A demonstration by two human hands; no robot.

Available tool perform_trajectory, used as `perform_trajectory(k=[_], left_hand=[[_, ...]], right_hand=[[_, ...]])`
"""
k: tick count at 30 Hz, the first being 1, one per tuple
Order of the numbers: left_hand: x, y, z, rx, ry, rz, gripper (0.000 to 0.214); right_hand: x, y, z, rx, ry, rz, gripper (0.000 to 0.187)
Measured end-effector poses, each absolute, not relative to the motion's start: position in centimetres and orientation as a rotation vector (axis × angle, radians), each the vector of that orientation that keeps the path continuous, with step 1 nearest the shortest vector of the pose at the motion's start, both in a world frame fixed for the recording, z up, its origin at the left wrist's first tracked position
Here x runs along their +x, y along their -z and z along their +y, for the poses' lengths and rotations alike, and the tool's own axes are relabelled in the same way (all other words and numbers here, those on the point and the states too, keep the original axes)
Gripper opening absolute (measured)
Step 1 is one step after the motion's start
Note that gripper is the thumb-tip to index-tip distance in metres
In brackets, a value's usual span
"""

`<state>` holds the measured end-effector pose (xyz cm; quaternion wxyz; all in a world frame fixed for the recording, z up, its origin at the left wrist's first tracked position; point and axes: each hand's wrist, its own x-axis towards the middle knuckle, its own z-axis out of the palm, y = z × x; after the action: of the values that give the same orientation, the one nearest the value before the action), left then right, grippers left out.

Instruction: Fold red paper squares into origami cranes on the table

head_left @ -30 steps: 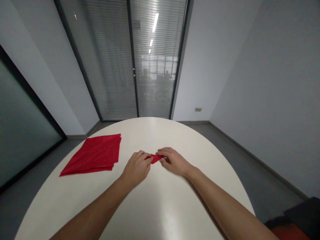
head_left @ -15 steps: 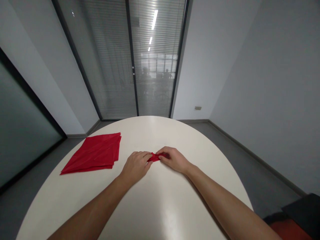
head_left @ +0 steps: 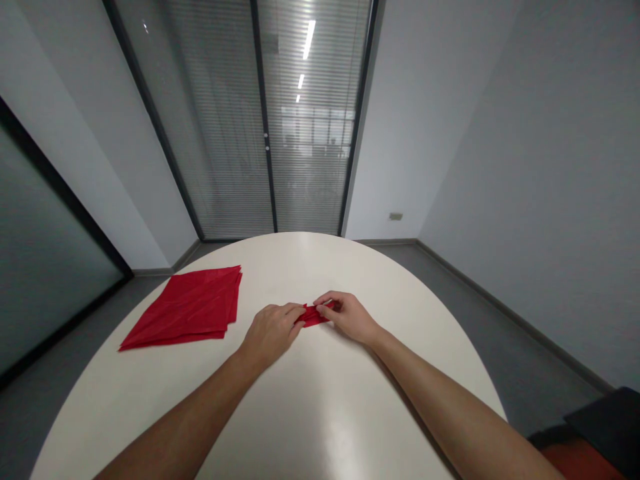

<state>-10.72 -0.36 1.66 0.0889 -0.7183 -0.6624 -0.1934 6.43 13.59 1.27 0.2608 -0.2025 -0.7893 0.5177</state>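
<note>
A small, narrow bundle of thin red material, apparently a folded red plastic bag [head_left: 314, 316], lies low over the table between my hands. My left hand [head_left: 275, 327] covers its left end, with thumb and fingers closed on it. At the other end, the thumb and curled fingers of my right hand [head_left: 347, 317] grip the bag. Some of its right part is hidden under those fingers. Creases run along the strip that shows between the hands.
A flat stack of thin red sheets [head_left: 187, 307], apparently more bags, lies at the left of the round white table [head_left: 300, 267]. Beyond the table are a glass partition with blinds [head_left: 225, 147] and grey walls. Something black and red [head_left: 595, 433] stands at the lower right.
My right thumb and fingers have parted slightly and shifted on the bag. More of the red strip shows between my hands, lying flatter and wider. The left hand has hardly moved.
</note>
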Motion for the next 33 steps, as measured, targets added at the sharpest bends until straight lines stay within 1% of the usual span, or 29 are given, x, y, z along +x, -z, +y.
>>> perform_trajectory(k=[3, 6, 8, 11, 13, 17, 21, 24, 26, 29, 33], left_hand=[[-10.5, -1.9, -0.5, -2.125, 0.522, -1.968, 0.025], [-10.3, -2.0, -0.6, -2.093, 0.522, -1.998, 0.021], [-10.3, -2.1, -0.6, -2.038, 0.564, -2.037, 0.020], [-10.3, -2.2, -0.7, -1.931, 0.699, -2.097, 0.023], [-10.3, -2.3, -0.7, -1.871, 0.838, -2.127, 0.024], [-10.2, -2.1, -0.5, -1.793, 1.243, -2.178, 0.020], [-10.1, -1.5, 0.0, -1.726, 1.788, -2.209, 0.017], [-10.1, -1.2, 0.4, -1.722, 2.019, -2.198, 0.019], [-10.0, -1.1, 0.5, -1.735, 2.084, -2.200, 0.020], [-9.9, -1.3, 0.4, -1.795, 2.151, -2.194, 0.021], [-9.6, -1.5, 0.2, -1.891, 2.137, -2.195, 0.024]], right_hand=[[6.3, -1.4, 13.5, -0.545, -1.506, -2.057, 0.028], [6.3, -1.4, 13.4, -0.543, -1.519, -2.038, 0.031], [6.4, -1.6, 13.3, -0.504, -1.502, -2.035, 0.035], [6.5, -1.9, 13.1, -0.405, -1.491, -2.045, 0.046], [6.6, -2.2, 12.9, -0.361, -1.443, -2.099, 0.045], [6.7, -2.2, 12.9, -0.318, -1.362, -2.212, 0.035], [6.6, -1.7, 12.9, -0.301, -1.438, -2.205, 0.047], [6.5, -1.7, 12.8, -0.258, -1.430, -2.197, 0.055], [6.5, -1.8, 12.7, -0.255, -1.448, -2.176, 0.049], [6.4, -2.0, 12.7, -0.303, -1.481, -2.129, 0.031], [6.3, -1.8, 12.9, -0.370, -1.494, -2.098, 0.025]])
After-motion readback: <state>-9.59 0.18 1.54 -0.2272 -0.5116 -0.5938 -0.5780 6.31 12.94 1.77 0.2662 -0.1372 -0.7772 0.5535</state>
